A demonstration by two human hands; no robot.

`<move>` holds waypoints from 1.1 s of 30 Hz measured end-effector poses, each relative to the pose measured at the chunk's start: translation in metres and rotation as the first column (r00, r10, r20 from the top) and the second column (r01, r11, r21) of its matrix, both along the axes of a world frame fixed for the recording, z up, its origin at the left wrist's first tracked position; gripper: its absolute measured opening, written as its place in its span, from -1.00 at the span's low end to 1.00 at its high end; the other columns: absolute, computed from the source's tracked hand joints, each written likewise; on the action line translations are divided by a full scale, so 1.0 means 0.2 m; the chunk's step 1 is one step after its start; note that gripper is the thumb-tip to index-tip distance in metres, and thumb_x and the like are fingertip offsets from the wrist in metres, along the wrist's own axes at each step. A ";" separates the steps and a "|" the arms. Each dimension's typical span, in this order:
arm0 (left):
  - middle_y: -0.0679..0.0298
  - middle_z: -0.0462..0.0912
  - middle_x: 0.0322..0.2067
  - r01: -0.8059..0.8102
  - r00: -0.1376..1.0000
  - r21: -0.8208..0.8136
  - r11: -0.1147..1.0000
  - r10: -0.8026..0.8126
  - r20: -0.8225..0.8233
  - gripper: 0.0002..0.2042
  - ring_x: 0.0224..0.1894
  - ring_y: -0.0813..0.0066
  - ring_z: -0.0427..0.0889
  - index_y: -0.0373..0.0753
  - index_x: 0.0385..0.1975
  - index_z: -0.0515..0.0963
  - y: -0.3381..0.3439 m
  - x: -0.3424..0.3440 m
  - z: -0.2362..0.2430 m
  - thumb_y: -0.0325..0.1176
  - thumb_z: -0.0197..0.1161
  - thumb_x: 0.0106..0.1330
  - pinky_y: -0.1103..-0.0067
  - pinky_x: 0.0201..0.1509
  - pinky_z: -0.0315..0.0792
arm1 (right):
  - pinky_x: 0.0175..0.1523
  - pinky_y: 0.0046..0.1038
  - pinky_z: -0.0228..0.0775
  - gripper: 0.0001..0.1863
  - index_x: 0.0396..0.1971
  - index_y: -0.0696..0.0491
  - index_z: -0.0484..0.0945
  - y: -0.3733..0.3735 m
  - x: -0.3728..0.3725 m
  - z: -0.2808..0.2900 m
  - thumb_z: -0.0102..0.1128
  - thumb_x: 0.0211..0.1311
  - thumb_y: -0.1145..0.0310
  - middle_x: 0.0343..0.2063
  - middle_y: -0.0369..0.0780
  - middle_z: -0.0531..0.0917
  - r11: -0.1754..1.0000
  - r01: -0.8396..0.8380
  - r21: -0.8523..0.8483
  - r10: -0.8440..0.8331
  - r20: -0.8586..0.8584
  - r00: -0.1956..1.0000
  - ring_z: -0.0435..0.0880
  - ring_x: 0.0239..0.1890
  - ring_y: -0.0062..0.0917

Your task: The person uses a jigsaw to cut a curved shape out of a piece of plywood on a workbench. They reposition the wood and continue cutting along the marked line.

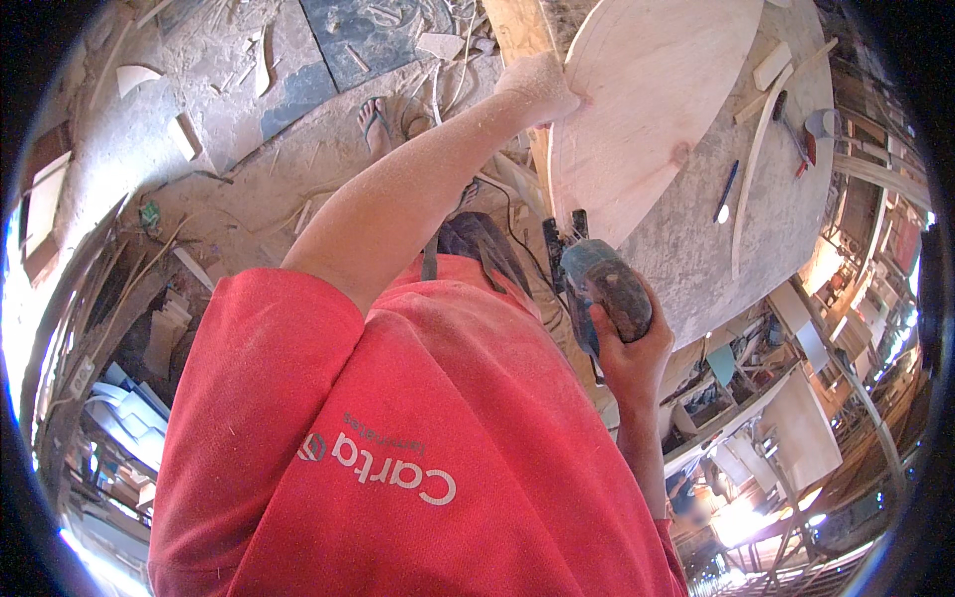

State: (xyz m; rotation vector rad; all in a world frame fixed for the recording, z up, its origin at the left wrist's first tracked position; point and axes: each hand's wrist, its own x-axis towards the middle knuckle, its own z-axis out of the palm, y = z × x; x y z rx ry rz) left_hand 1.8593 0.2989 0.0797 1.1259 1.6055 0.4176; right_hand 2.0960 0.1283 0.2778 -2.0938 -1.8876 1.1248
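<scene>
Sawdust covers the left hand (537, 88), which lies flat with fingers pressed on the edge of a round wooden board (647, 99). The right hand (629, 343) is wrapped tight around a blue power saw (597, 279) at the board's lower edge, on the dusty table (776, 219).

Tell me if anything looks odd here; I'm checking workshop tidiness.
The floor is strewn with offcuts and sawdust, and a lone sandal lies among them. Sawdust coats the left hand on the plywood panel.
</scene>
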 end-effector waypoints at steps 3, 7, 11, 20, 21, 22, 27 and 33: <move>0.22 0.71 -0.65 0.029 0.999 0.037 0.999 -0.028 -0.038 -0.43 -0.53 0.40 0.78 -0.34 -0.50 0.73 0.01 0.01 -0.03 0.19 0.41 0.28 0.45 -0.30 0.66 | 0.19 -0.31 0.57 -0.38 0.23 0.20 0.57 0.00 -0.01 0.01 0.54 0.16 0.38 -0.06 0.01 0.80 1.000 0.008 -0.011 -0.008 -0.001 1.000 0.80 0.08 -0.30; 0.20 0.69 -0.67 0.015 1.000 0.031 0.999 -0.014 -0.024 -0.42 -0.51 0.36 0.78 -0.34 -0.51 0.73 0.00 0.01 -0.03 0.20 0.39 0.30 0.43 -0.26 0.66 | 0.20 -0.31 0.57 -0.39 0.22 0.20 0.57 0.01 -0.04 0.02 0.53 0.16 0.38 -0.06 0.02 0.80 1.000 0.003 -0.012 -0.003 0.011 1.000 0.80 0.07 -0.30; 0.20 0.69 -0.68 0.020 1.000 0.056 0.998 -0.019 -0.020 -0.41 -0.51 0.35 0.78 -0.36 -0.51 0.73 -0.01 0.00 -0.03 0.21 0.40 0.30 0.42 -0.28 0.66 | 0.20 -0.31 0.57 -0.39 0.22 0.20 0.58 0.02 -0.04 0.02 0.53 0.15 0.38 -0.06 0.02 0.80 1.000 0.006 -0.016 -0.005 0.021 1.000 0.79 0.08 -0.29; 0.14 0.72 -0.62 0.017 1.000 0.050 0.999 -0.016 -0.003 -0.41 -0.45 0.31 0.81 -0.40 -0.36 0.74 -0.01 0.00 -0.01 0.19 0.41 0.29 0.41 -0.26 0.68 | 0.19 -0.31 0.57 -0.38 0.23 0.21 0.58 0.02 -0.04 0.00 0.53 0.15 0.39 -0.06 0.02 0.80 1.000 0.015 -0.010 -0.015 -0.017 1.000 0.80 0.07 -0.29; 0.13 0.73 -0.60 0.016 1.000 0.058 0.998 -0.016 -0.003 -0.41 -0.45 0.30 0.82 -0.40 -0.34 0.74 -0.01 -0.01 -0.01 0.18 0.40 0.30 0.41 -0.24 0.68 | 0.19 -0.32 0.57 -0.38 0.23 0.21 0.58 0.02 -0.04 0.00 0.53 0.15 0.39 -0.06 0.02 0.80 1.000 0.027 -0.015 -0.027 -0.030 0.999 0.80 0.07 -0.30; 0.12 0.74 -0.58 0.017 1.000 0.057 0.998 -0.017 -0.006 -0.42 -0.44 0.28 0.82 -0.41 -0.34 0.75 -0.01 -0.01 -0.02 0.17 0.41 0.29 0.41 -0.23 0.68 | 0.18 -0.32 0.57 -0.38 0.23 0.21 0.58 0.02 -0.04 0.00 0.53 0.15 0.40 -0.06 0.03 0.80 1.000 0.020 -0.013 -0.020 -0.029 0.999 0.80 0.07 -0.30; 0.08 0.76 -0.55 0.023 0.998 0.081 0.996 -0.018 -0.060 -0.42 -0.40 0.23 0.83 -0.43 -0.32 0.75 0.00 0.00 -0.02 0.15 0.43 0.25 0.40 -0.20 0.69 | 0.19 -0.32 0.57 -0.38 0.23 0.22 0.57 0.02 -0.04 -0.01 0.53 0.15 0.42 -0.05 0.02 0.79 1.000 0.014 -0.006 -0.014 -0.036 0.999 0.79 0.07 -0.31; 0.07 0.76 -0.54 0.010 1.000 0.038 0.999 -0.010 0.000 -0.41 -0.36 0.21 0.84 -0.43 -0.32 0.74 0.00 -0.01 -0.01 0.16 0.45 0.22 0.38 -0.19 0.69 | 0.21 -0.32 0.56 -0.39 0.22 0.22 0.57 0.01 -0.04 -0.02 0.53 0.15 0.44 -0.03 0.01 0.79 1.000 0.019 -0.005 -0.019 -0.041 0.999 0.78 0.08 -0.31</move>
